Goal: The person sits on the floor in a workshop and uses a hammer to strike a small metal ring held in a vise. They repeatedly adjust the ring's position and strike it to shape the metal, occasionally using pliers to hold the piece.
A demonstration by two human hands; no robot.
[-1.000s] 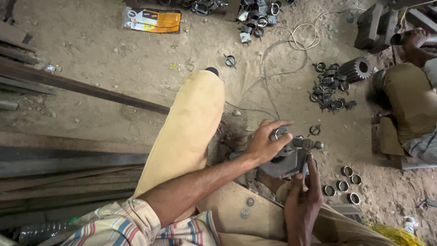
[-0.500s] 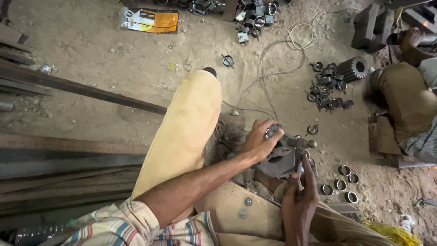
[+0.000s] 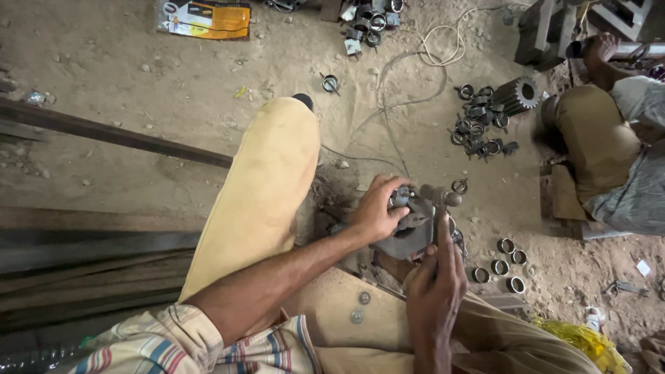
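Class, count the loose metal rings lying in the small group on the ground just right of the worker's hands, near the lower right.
4: metal rings and lie clustered on the dirt; a fifth sits just left, and more may hide behind the right hand.

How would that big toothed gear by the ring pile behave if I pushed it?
The gear lies on its side on the sandy floor, so it may roll, though teeth and grit should slow it. It looks like solid metal, probably heavy and stiff.

Dull grey metal is showing on the clamp tool [image 3: 413, 228]; beside it, steel rings [image 3: 500, 266] are glinting on rough sandy ground [image 3: 138, 90].
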